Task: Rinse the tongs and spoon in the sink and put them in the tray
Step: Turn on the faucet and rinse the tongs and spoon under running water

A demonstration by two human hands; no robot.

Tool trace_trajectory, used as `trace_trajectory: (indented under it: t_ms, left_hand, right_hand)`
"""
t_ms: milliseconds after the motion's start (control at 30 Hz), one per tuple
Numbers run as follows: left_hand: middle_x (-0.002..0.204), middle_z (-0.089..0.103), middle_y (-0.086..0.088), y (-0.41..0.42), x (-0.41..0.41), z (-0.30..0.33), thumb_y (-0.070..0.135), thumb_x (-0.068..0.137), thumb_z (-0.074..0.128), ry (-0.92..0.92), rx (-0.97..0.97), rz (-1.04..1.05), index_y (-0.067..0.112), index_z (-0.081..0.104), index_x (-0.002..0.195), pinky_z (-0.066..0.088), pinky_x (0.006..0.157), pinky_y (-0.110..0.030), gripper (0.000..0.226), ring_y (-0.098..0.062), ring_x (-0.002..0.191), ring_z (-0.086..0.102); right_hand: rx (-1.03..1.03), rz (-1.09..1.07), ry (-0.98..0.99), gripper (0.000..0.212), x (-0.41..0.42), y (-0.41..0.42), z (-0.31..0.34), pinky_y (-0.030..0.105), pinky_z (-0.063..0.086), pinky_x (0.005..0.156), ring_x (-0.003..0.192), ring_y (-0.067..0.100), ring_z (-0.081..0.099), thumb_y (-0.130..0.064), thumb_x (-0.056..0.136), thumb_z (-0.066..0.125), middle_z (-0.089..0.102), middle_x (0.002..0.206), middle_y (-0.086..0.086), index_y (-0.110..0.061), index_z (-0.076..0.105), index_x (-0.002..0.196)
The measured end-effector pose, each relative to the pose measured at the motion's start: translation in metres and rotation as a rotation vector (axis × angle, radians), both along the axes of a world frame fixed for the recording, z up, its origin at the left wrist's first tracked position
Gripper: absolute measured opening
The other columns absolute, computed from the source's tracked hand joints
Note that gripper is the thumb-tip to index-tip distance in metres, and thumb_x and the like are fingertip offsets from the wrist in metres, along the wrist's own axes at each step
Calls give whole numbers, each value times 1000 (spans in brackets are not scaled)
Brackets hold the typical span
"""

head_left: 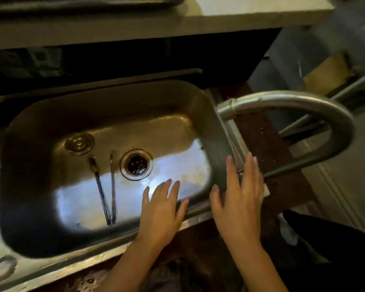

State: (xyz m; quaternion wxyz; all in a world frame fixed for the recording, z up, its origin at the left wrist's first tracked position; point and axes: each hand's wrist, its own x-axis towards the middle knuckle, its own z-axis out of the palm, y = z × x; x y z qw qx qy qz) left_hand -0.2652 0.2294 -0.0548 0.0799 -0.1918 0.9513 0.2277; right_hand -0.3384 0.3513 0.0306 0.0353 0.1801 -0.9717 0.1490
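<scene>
Metal tongs [106, 190] lie on the floor of the steel sink [216, 131], their two arms spread toward the back and joined at the near end, left of the drain [136, 164]. My left hand [163, 209] hovers flat over the sink's near right corner, fingers apart, holding nothing. My right hand [239, 199] is spread over the sink's right rim, close to the faucet base, also empty. I see no spoon and no tray for certain.
A curved steel faucet [293, 102] arches from the right side, its spout end over the right rim. A round drain stopper [79, 143] lies at the sink's back left. A pale counter edge [135, 28] runs along the top; dark countertop lies to the right.
</scene>
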Motion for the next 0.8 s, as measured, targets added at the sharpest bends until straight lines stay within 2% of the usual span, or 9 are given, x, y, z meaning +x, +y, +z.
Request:
trace_trajectory:
  t_ms: [33,100,267,333,433,633,800]
  left_hand:
    - [149,38,0,0,0,-2,52,90,27,-3,-4,-2,28,31,140,13,115,-47,55,-18,139,30]
    - [147,41,-3,0,0,-2,51,90,29,0,-16,13,26,35,138,15,114,-49,55,-20,138,34]
    - [139,52,-7,0,3,0,45,88,34,49,-64,42,20,46,132,26,109,-54,52,-23,130,46]
    - [142,49,-7,1,3,0,45,89,33,45,-63,40,21,43,134,23,110,-53,52,-22,132,43]
    - [142,49,-7,0,3,-1,45,89,32,60,-57,45,20,43,134,23,110,-52,53,-23,132,43]
    - [152,32,-1,-1,4,-4,50,92,23,24,-16,35,27,26,142,7,116,-46,55,-17,141,25]
    - [153,29,1,-1,4,-4,50,91,23,25,14,37,28,24,143,5,116,-45,55,-15,142,23]
  right_hand:
    - [38,-4,-36,68,0,4,-2,50,17,113,142,39,14,-19,81,63,18,152,27,-8,33,141]
    - [92,0,-111,73,1,9,-8,49,14,116,143,35,6,-22,85,59,8,154,24,-6,20,145]
    - [175,-10,-99,78,0,10,-15,47,21,113,141,40,16,-23,82,62,17,151,30,5,21,142]
    - [207,-17,-88,77,-4,7,-15,46,19,112,140,42,19,-23,82,62,18,150,33,7,22,141]
    - [220,-16,-132,77,-15,3,-15,44,16,115,142,40,14,-27,87,56,7,153,30,6,15,143]
    - [206,-29,-166,77,-30,-4,-14,40,10,117,144,35,6,-37,91,45,-2,155,27,3,5,145]
    - [194,-36,-208,77,-33,-5,-12,38,2,117,144,33,-1,-39,93,41,-8,155,26,2,1,145]
